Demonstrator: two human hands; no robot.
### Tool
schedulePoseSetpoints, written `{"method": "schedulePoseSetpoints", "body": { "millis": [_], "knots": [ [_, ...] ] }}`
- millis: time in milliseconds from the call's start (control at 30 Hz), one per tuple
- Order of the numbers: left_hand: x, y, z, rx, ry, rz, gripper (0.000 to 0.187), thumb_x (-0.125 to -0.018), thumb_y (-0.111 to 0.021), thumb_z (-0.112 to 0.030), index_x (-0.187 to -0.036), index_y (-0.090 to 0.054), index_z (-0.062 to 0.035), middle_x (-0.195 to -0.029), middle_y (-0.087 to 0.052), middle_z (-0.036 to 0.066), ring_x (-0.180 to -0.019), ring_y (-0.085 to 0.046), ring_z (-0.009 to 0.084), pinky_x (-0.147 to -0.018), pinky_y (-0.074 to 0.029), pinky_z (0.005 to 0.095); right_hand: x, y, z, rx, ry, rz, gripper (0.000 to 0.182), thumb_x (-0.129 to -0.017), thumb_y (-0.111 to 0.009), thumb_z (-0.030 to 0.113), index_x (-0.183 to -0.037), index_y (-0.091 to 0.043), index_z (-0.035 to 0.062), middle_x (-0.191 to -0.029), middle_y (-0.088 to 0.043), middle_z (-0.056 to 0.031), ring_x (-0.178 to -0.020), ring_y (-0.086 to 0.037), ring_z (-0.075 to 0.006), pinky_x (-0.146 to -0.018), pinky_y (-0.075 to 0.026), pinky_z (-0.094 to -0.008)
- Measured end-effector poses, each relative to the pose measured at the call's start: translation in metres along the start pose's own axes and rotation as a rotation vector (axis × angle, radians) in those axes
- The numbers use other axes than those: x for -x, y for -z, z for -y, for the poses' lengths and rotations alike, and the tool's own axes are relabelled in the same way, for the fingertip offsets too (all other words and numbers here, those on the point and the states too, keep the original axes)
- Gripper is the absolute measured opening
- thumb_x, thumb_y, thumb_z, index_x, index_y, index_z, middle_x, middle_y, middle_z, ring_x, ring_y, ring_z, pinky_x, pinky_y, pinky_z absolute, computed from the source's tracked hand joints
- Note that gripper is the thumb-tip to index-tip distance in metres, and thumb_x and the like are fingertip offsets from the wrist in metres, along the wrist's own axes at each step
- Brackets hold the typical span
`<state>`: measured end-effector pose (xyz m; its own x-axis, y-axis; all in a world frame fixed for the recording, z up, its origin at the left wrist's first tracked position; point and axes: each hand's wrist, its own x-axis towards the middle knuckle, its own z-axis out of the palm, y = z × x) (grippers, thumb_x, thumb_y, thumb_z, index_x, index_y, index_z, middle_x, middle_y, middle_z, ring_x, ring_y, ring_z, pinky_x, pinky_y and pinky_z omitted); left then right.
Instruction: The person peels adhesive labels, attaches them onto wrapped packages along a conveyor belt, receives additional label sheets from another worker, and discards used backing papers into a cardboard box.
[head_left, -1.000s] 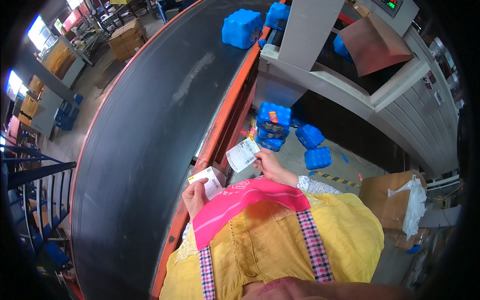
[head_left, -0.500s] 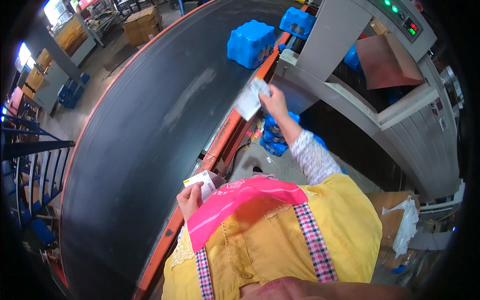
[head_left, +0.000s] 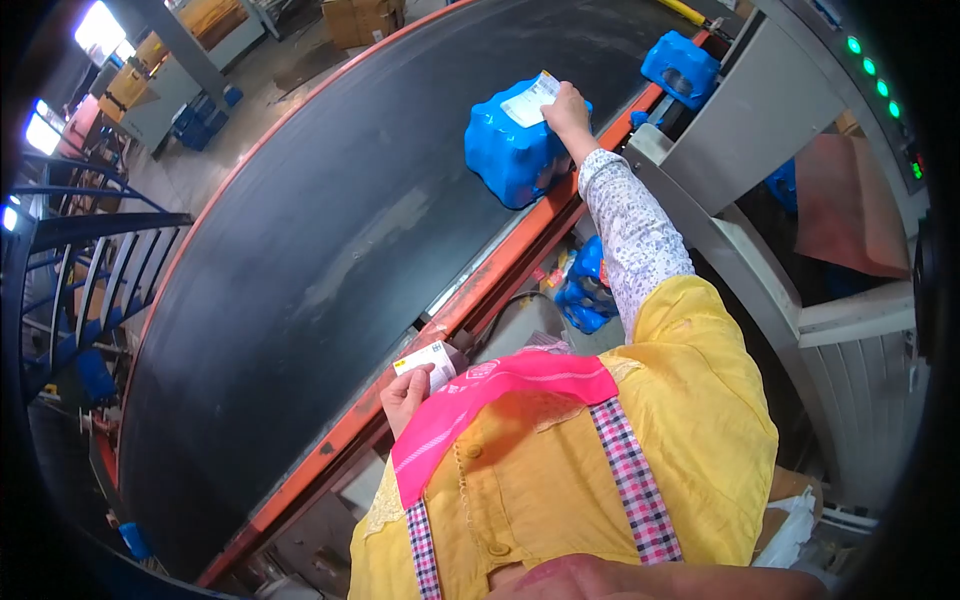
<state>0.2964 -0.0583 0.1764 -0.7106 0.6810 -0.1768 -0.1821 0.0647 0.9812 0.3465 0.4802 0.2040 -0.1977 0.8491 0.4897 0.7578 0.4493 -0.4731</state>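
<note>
My right hand [head_left: 568, 110] reaches far forward, fingers pinched on the edge of a white printed label [head_left: 526, 103]. The label lies over the top of a blue film-wrapped pack [head_left: 505, 155], which rests on the dark conveyor belt [head_left: 300, 330] close to its orange rail. Near my body, my left hand [head_left: 404, 398] is closed on more white labels [head_left: 426, 362] with a yellow corner mark, held just above the rail.
Another blue pack [head_left: 682, 68] sits at the outlet of a grey machine [head_left: 750, 110] with green lights. More blue packs [head_left: 587, 290] lie below the orange rail [head_left: 480, 270]. At left are blue stairs [head_left: 100, 290]; a cardboard box [head_left: 362, 20] stands beyond the belt.
My right hand has moved forward with the label, from above the rail onto the pack's top. The pack has come a little nearer. The view has turned slightly; my left hand keeps its labels.
</note>
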Motion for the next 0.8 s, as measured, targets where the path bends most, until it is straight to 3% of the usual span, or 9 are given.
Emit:
{"method": "schedulePoseSetpoints", "body": {
  "millis": [67,167,267,333,400,433,533,667,800],
  "knots": [
    [0.003,-0.001,-0.004,0.008,0.04,-0.043,0.025,-0.091,-0.057,-0.017,-0.092,-0.067,0.0055,-0.06,-0.046,-0.007,-0.053,-0.035,0.0026,-0.048,-0.024,0.0214,0.036,0.026,0.031,0.152,0.106,-0.042,0.052,-0.069,-0.074,0.019,-0.114,-0.053,0.0011,-0.112,-0.057,-0.0205,-0.107,-0.054,-0.0347,-0.089,-0.044,-0.0436],
    [0.001,0.006,0.002,0.024,0.043,-0.052,0.022,-0.09,-0.058,-0.016,-0.093,-0.069,0.0035,-0.061,-0.046,-0.007,-0.054,-0.036,0.0026,-0.048,-0.025,0.0213,0.064,0.051,0.057,0.225,0.466,-0.241,0.062,-0.073,-0.072,0.019,-0.127,-0.045,0.0025,-0.117,-0.052,-0.0187,-0.113,-0.047,-0.0347,-0.091,-0.041,-0.0486],
    [0.002,0.011,0.005,0.001,0.028,-0.036,0.022,-0.09,-0.058,-0.015,-0.093,-0.068,0.0037,-0.061,-0.046,-0.007,-0.054,-0.035,0.0024,-0.048,-0.024,0.0212,0.067,-0.021,0.037,-0.119,0.698,0.513,0.067,-0.083,-0.063,0.028,-0.137,-0.034,0.0028,-0.132,-0.043,-0.0185,-0.127,-0.035,-0.0373,-0.099,-0.033,-0.051],
    [0.004,0.01,-0.001,-0.027,0.031,-0.039,0.023,-0.09,-0.058,-0.016,-0.093,-0.069,0.004,-0.061,-0.046,-0.007,-0.054,-0.035,0.0022,-0.048,-0.024,0.0213,0.113,-0.006,0.083,0.171,0.616,0.482,0.07,-0.09,-0.044,0.049,-0.138,-0.032,-0.002,-0.146,-0.027,-0.0209,-0.136,-0.023,-0.0373,-0.109,-0.022,-0.049],
    [0.004,0.012,0.0,-0.029,0.01,-0.019,0.023,-0.09,-0.058,-0.016,-0.093,-0.069,0.004,-0.061,-0.046,-0.007,-0.054,-0.035,0.0021,-0.048,-0.024,0.0213,0.146,0.014,0.127,0.195,0.628,0.65,0.078,-0.092,-0.033,0.056,-0.142,-0.022,-0.0028,-0.151,-0.013,-0.0182,-0.14,-0.01,-0.0342,-0.112,-0.014,-0.0451],
    [0.005,0.015,0.0,-0.019,0.022,-0.007,0.023,-0.09,-0.058,-0.016,-0.093,-0.068,0.0043,-0.061,-0.046,-0.007,-0.053,-0.035,0.002,-0.048,-0.024,0.0214,0.165,0.018,0.144,0.202,0.659,0.648,0.081,-0.091,-0.031,0.059,-0.143,-0.019,-0.0027,-0.15,-0.015,-0.0189,-0.14,-0.011,-0.0332,-0.113,-0.012,-0.0446],
    [0.007,0.021,-0.007,0.0,0.052,0.039,0.024,-0.091,-0.057,-0.016,-0.093,-0.067,0.0052,-0.06,-0.045,-0.008,-0.052,-0.034,0.0016,-0.047,-0.023,0.0215,0.182,0.028,0.154,0.063,0.709,0.729,0.086,-0.09,-0.033,0.062,-0.143,-0.017,-0.0033,-0.15,-0.015,-0.019,-0.14,-0.011,-0.032,-0.113,-0.011,-0.0427],
    [0.013,0.039,0.004,0.083,0.033,0.04,0.019,-0.09,-0.056,-0.008,-0.102,-0.066,0.0031,-0.065,-0.049,-0.008,-0.053,-0.037,0.0002,-0.047,-0.025,0.0185,0.185,0.037,0.128,0.107,0.55,0.549,0.087,-0.087,-0.04,0.062,-0.141,-0.023,-0.0038,-0.149,-0.019,-0.0203,-0.14,-0.012,-0.0333,-0.113,-0.013,-0.0437],
    [0.018,0.045,0.006,0.058,-0.002,0.011,0.025,-0.087,-0.052,0.0,-0.11,-0.062,0.0005,-0.064,-0.048,-0.008,-0.051,-0.035,0.0003,-0.045,-0.025,0.0185,0.221,0.053,0.137,0.207,0.684,0.565,0.093,-0.084,-0.037,0.067,-0.14,-0.025,-0.0068,-0.147,-0.02,-0.0245,-0.138,-0.014,-0.0384,-0.112,-0.013,-0.0469]
  ]
}}
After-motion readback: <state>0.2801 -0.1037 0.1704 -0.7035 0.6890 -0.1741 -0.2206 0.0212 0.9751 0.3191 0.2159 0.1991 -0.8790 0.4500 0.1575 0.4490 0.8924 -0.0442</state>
